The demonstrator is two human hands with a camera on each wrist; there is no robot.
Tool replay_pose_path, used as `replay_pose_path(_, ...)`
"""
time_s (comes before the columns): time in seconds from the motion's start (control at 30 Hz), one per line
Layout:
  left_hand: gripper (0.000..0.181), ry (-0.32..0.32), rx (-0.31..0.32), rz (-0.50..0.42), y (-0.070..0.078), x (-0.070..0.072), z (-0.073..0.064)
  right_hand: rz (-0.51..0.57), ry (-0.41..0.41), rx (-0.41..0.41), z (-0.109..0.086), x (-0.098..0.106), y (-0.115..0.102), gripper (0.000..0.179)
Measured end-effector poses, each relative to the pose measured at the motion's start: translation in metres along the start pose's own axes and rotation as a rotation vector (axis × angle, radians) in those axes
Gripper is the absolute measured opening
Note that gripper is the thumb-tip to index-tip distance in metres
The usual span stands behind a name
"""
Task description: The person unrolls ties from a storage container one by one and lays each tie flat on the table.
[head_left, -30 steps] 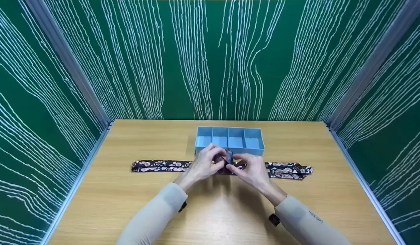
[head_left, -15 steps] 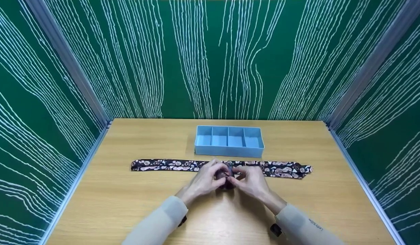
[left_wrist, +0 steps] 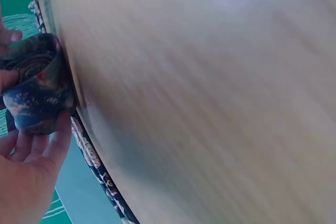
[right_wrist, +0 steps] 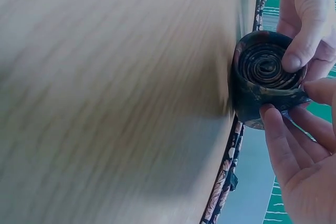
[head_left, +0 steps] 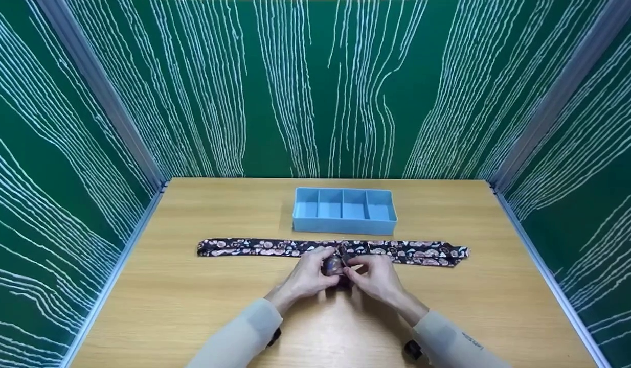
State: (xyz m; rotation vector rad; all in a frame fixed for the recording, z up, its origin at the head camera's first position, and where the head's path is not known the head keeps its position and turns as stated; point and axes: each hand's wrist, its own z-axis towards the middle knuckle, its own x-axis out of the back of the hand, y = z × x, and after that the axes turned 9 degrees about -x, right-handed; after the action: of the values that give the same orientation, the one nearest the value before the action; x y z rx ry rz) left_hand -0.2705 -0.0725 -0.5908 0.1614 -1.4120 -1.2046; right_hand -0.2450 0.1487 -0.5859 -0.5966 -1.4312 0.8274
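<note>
A rolled-up dark patterned necktie is held between both hands above the table, just in front of a flat necktie. My left hand grips the roll's side, its thumb by the coil, whose spiral shows in the right wrist view. With thumb and fingers my right hand pinches the roll's loose outer end. Blue and orange patches show on the roll in the left wrist view. The flat floral necktie lies lengthwise across the table behind the hands, its pointed end to the right.
Behind the flat necktie stands a light blue box with several compartments. The wooden table is enclosed by green walls with white wavy lines and grey corner posts.
Both hands have come down toward the person with the rolled necktie, from near the box's front to the near side of the flat necktie. The right hand has drawn the loose end slightly outward.
</note>
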Motion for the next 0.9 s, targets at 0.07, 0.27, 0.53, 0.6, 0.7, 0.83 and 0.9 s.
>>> replay_pose_path(0.07, 0.084, -0.016, 0.009, 0.003, 0.000, 0.000, 0.001, 0.012, -0.008, -0.006, 0.000, 0.000, 0.000, 0.022)
replay_pose_path(0.27, 0.099, -0.061, 0.041, -0.053, -0.002, 0.002, 0.005, 0.034, -0.026, 0.000, -0.001, 0.002, 0.000, 0.020)
replay_pose_path(0.53, 0.105, -0.119, 0.076, -0.091, -0.002, 0.005, 0.011, 0.039, -0.051, 0.002, -0.001, 0.003, 0.002, 0.019)
replay_pose_path(0.6, 0.100, -0.129, 0.079, -0.082, -0.001, 0.005, 0.012, 0.023, -0.038, -0.001, 0.000, 0.003, 0.002, 0.018)
replay_pose_path(0.7, 0.082, -0.131, 0.043, -0.035, 0.000, 0.005, 0.013, -0.014, 0.012, -0.021, 0.000, 0.001, 0.002, 0.017)
replay_pose_path(0.83, 0.069, -0.131, -0.004, 0.009, 0.004, 0.004, 0.012, -0.058, 0.113, -0.071, 0.002, -0.001, 0.002, 0.016)
replay_pose_path(0.9, 0.068, -0.133, -0.016, 0.015, 0.005, 0.004, 0.012, -0.067, 0.151, -0.082, 0.003, -0.003, 0.001, 0.016)
